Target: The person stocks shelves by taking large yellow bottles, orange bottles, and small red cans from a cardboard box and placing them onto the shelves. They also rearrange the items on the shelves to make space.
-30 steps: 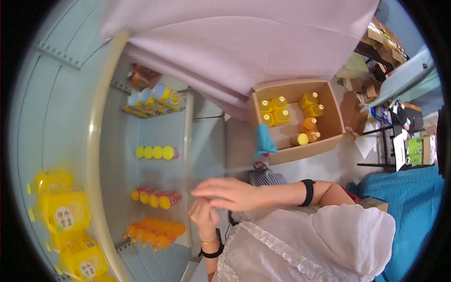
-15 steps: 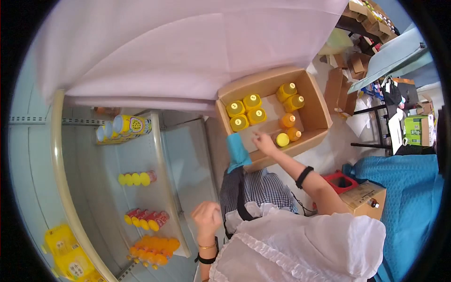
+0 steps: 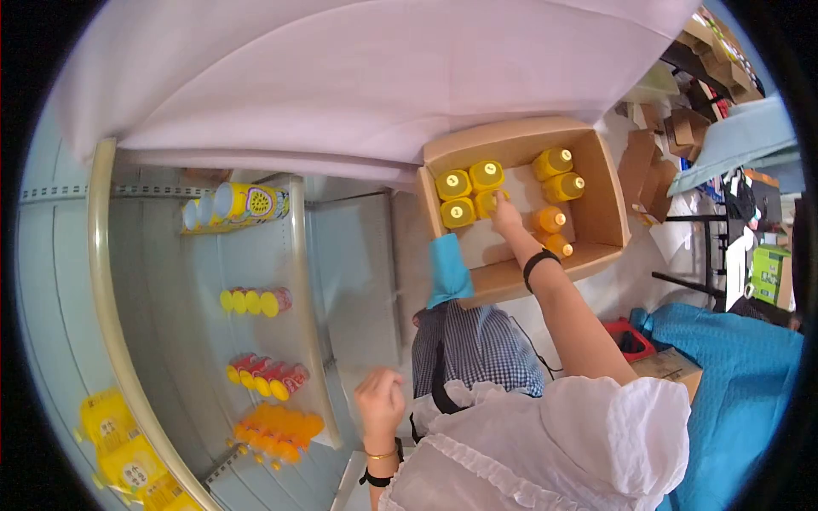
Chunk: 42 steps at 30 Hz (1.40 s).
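Observation:
My right hand (image 3: pixel 506 216) reaches into the cardboard box (image 3: pixel 523 134), its fingers closed at the top of a yellow bottle (image 3: pixel 486 204). That bottle stands with other yellow-capped bottles (image 3: pixel 453 185) at the box's left side. Across the box are two more yellow bottles (image 3: pixel 563 186) and two orange bottles (image 3: pixel 550 220). My left hand (image 3: pixel 380 400) is curled into a fist outside the box, in front of the shelf, with nothing visible in it.
A shelf unit (image 3: pixel 302 255) at left holds yellow cans (image 3: pixel 247 204), red packs (image 3: pixel 268 376) and orange bottles (image 3: pixel 279 430). Yellow packs (image 3: pixel 128 460) lie lower left. A blue cloth (image 3: pixel 449 271) hangs over the box edge. Behind are a red crate (image 3: pixel 629 339) and cartons.
My right hand has moved from the middle of the box to a yellow bottle at its left side. The view has shifted, and the bottle nearest my wrist is now hidden.

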Motion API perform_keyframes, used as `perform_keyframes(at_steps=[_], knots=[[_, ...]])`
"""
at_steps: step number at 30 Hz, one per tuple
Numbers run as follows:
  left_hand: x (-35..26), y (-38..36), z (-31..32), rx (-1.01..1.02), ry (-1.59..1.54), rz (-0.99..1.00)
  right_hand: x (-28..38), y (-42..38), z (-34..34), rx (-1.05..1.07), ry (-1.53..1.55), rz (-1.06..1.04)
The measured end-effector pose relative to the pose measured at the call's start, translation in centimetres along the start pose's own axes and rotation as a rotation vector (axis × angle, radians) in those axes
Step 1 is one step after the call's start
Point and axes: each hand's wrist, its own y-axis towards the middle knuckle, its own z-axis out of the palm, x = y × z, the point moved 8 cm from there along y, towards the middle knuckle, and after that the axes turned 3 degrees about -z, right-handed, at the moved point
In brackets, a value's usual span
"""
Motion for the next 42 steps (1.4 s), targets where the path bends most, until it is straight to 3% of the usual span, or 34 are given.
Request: perform_keyframes(at_steps=[10,16,18,23,25,27,32,37,42], knots=[[1.7,-2.1,-0.3,-0.041,-0.003,-0.108,-1.7,-1.5,0.8,0.032,-0.12,-0.031],[3.0,-3.0,-0.5,-0.037,-0.047,-0.187,-0.5,-5.4,-5.3,-0.11,-0.003,-0.097],[3.0,-2.8,-0.4,-0.043,-0.064,-0.186,1.8,-8.4,-8.0,-0.143,0.031,-0.283],[1.1,-1.2,-0.6,-0.069,-0.052,-0.163,7.4,-15.9,-14.5,-0.205,0.196,-0.357],[-0.2,-0.7,-0.4,-0.104,-0.109,-0.012,10.4,-19.1,-17.0,-0.247,0.412,-0.497],[-0.9,-0.3,0.2,-0.072,-0.138,0.013,13.3,-22.3,-19.1,-0.239,0.488,-0.524],[-2.9,0.8,0.8,-0.024,-0.258,0.073,20.1,-31.0,-22.6,-0.165,0.556,-0.889],[-2.8,0.0,-0.8,-0.266,-0.412,0.277,24.7,-37.1,-23.5,-0.093,0.675,-1.213],[-2.0,-3.0,-5.2,-0.494,-0.442,0.236,28.0,-39.1,-22.4,0.153,0.783,-1.307]])
